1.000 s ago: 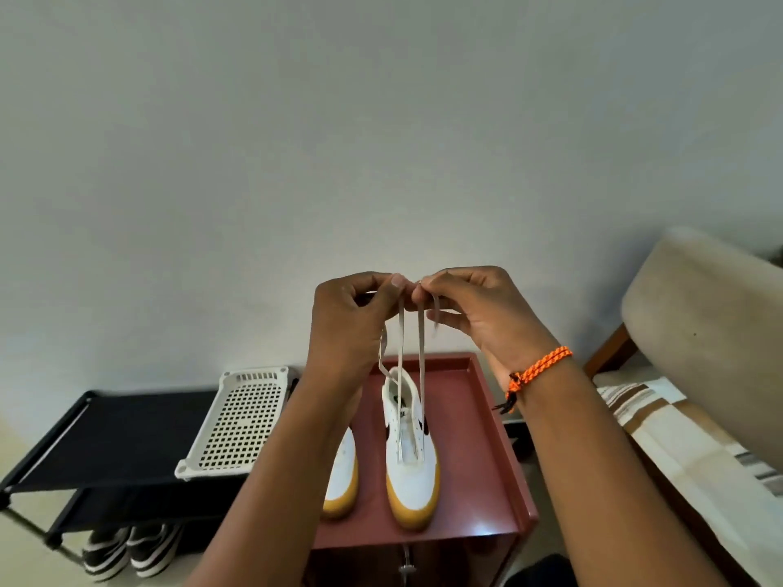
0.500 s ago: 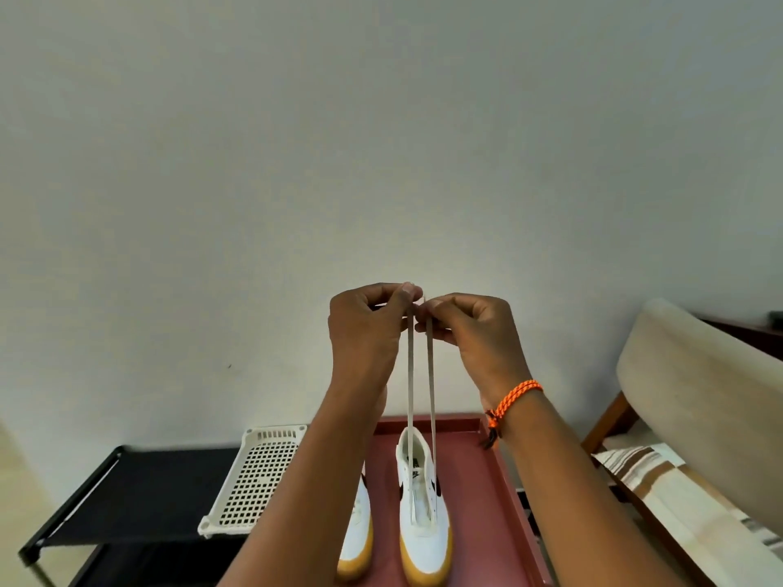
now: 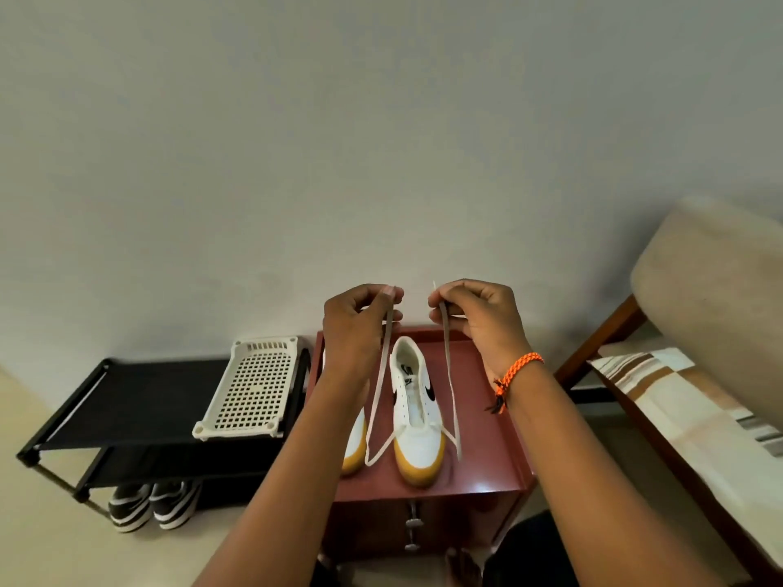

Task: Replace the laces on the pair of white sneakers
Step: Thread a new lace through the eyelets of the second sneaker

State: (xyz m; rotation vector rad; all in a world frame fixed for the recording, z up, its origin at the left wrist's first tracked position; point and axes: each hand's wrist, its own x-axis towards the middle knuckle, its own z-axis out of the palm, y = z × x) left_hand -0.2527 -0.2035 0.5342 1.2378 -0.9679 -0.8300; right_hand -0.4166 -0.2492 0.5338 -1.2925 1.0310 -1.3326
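Head view, looking down: two white sneakers (image 3: 417,417) side by side on red counter (image 3: 487,451), left one mostly hidden behind forearm. One lace (image 3: 379,400), threaded through lowest eyelets of right sneaker, both ends lifted. Left hand (image 3: 358,328) pinching one end, right hand (image 3: 476,319) pinching other, held slightly apart above shoe. Lace likely light, limp, flat; best gripped near stiff tip for threading. Sneaker probably firm enough to stay put. Further left: one black rack (image 3: 127,404), one white basket (image 3: 254,387), two dark shoes (image 3: 152,506) underneath.
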